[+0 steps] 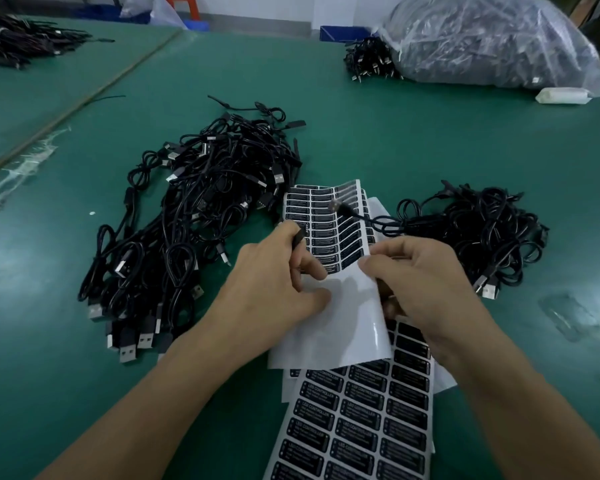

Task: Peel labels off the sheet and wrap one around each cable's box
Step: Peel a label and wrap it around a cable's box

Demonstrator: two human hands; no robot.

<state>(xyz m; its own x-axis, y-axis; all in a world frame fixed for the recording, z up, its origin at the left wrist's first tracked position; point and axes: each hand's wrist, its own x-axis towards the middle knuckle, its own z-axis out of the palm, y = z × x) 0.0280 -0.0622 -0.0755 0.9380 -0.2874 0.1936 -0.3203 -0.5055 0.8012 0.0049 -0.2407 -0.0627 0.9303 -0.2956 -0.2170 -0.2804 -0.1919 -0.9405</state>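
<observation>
Label stack (361,427), top sheet (340,320) in R grip (426,289), cable box (299,239) in L grip (274,282), cables (471,43) in bag (598,81)

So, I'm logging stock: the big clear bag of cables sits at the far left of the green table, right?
No. The head view shows the big clear bag of cables at the far right of the green table, not left.

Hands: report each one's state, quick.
Left hand: pinching a cable's black box.
Right hand: gripping the curled label sheet.
</observation>
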